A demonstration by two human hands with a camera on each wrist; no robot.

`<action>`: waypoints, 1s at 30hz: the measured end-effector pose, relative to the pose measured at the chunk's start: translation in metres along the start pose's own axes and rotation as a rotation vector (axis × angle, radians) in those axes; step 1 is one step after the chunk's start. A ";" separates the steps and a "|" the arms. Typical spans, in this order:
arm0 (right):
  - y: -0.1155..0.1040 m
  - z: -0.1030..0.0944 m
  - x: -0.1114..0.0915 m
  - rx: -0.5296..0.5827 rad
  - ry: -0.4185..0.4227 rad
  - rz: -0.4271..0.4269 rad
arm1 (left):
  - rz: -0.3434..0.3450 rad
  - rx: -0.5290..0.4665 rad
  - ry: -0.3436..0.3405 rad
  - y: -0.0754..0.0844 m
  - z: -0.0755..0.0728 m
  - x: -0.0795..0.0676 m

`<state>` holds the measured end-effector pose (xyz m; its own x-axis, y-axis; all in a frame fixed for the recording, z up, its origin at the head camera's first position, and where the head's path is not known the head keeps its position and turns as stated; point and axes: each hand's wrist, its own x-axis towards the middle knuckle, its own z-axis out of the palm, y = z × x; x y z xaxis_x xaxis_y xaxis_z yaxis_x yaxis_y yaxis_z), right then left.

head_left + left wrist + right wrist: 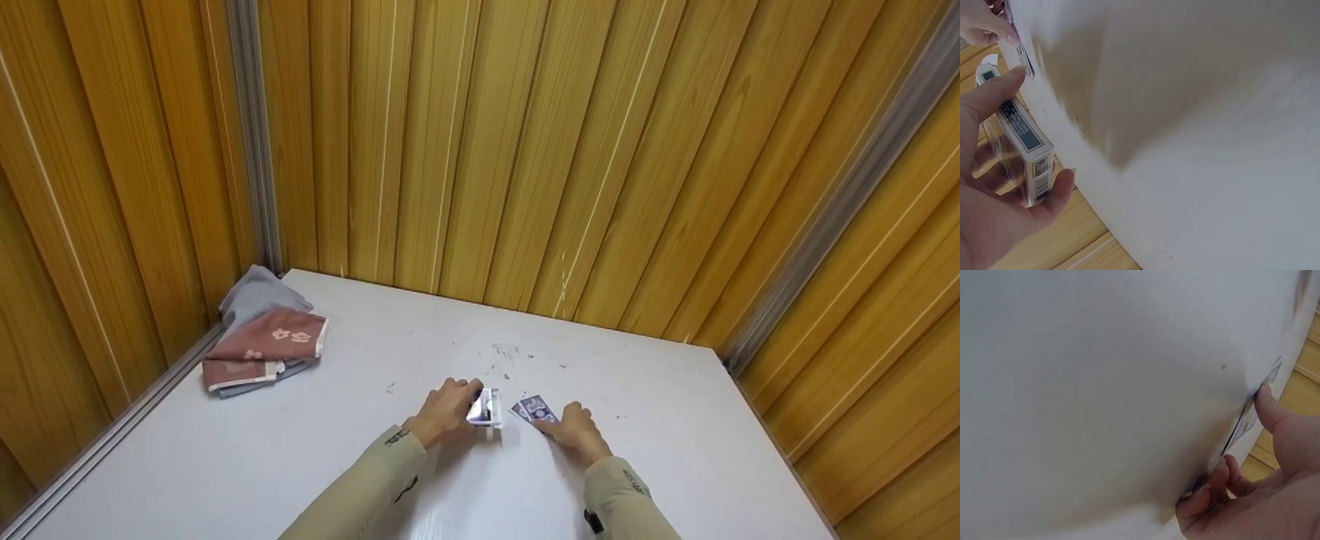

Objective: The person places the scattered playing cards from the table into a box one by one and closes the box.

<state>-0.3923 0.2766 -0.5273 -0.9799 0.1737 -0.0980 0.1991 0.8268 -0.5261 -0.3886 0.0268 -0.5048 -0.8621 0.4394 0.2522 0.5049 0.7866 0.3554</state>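
Observation:
My left hand (445,409) grips a small playing-card box (484,408) just above the white table. In the left wrist view the box (1021,129) has dark printed side panels and a barcode on one end, with a white flap standing out at the far end. Thumb and fingers wrap its sides. To the right, my right hand (579,429) pinches purple-patterned playing cards (538,409), slightly fanned, low over the table. The right wrist view has these cards (1246,423) nearly edge-on, thumb at one side and curled fingertips at the other.
A folded grey and dusty-red cloth (270,345) with pale flowers lies at the table's left edge. Dark scuff marks (506,350) dot the white tabletop (637,405) beyond the hands. Yellow wood-look panels (480,150) enclose the back and sides.

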 end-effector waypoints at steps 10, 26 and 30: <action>0.001 -0.018 0.001 0.522 -0.234 -0.296 | 0.019 0.010 0.036 -0.001 -0.002 0.003; -0.031 -0.033 -0.021 0.410 -0.513 -0.476 | 0.024 -0.017 0.039 -0.003 -0.002 0.001; -0.029 -0.029 -0.015 0.401 -0.556 -0.491 | 0.058 0.001 0.056 -0.004 0.000 -0.001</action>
<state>-0.3831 0.2661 -0.4859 -0.8378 -0.5311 -0.1261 -0.1667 0.4690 -0.8673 -0.3899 0.0238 -0.5064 -0.8274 0.4596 0.3226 0.5542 0.7609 0.3375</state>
